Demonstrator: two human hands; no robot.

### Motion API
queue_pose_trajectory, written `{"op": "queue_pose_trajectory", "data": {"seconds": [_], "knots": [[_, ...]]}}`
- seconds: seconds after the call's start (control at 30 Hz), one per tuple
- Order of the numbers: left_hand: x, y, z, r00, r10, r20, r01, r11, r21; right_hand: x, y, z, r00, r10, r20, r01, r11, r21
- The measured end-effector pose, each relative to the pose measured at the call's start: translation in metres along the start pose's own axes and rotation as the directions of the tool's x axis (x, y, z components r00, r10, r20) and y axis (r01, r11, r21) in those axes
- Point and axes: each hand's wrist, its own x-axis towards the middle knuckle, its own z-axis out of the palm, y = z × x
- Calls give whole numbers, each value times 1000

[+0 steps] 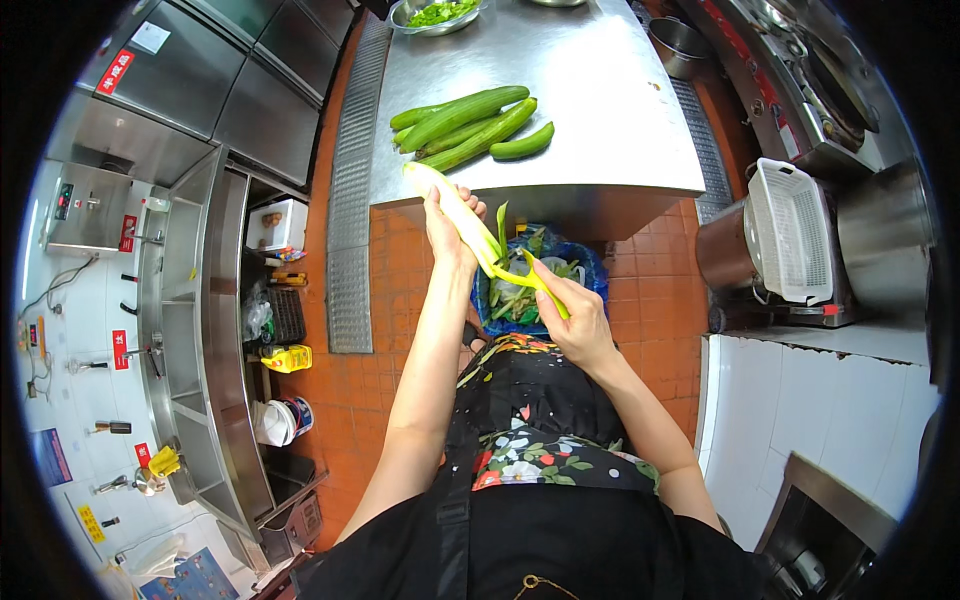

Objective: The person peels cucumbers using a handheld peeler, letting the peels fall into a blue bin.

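Note:
My left hand (451, 229) grips a long, mostly peeled pale cucumber-like vegetable (456, 206), held slanting down toward me. In my right hand (574, 311) is a yellow Y-shaped peeler (531, 279), its head at the vegetable's near end. A strip of green peel (502, 223) stands up beside that end. Below my hands a bin lined with a blue bag (598, 274) holds green peelings (517, 300). Several unpeeled green cucumbers (469, 124) lie in a pile on the steel table (600, 67), and a shorter curved one (523, 142) rests at their right.
A metal bowl of chopped greens (439, 16) stands at the table's far left. Steel sinks (187, 300) run along the left wall. To the right are a white plastic basket (791, 225), a large steel pot (885, 240) and a stove (772, 97). Metal grating (351, 210) crosses the red tiled floor.

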Motion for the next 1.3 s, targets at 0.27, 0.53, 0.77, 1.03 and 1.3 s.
{"op": "queue_pose_trajectory", "data": {"seconds": [0.27,0.53,0.77,1.03,1.3], "knots": [[7,17,0,993,-110,41,111,993,-35,6,9,-2,996,-7,-84,13,998,63],[2,3,10,998,-58,27,56,995,80,39,-13,13,988,-153,-33,139,954,-266],[15,18,0,999,17,-31,-17,1000,-14,2,11,9,986,-167,-17,156,945,-286],[9,24,7,987,-150,53,153,987,-49,15,10,-4,998,66,-12,-63,989,133],[9,17,-6,942,-260,211,306,926,-223,23,-15,12,999,-42,16,43,996,-74]]}}
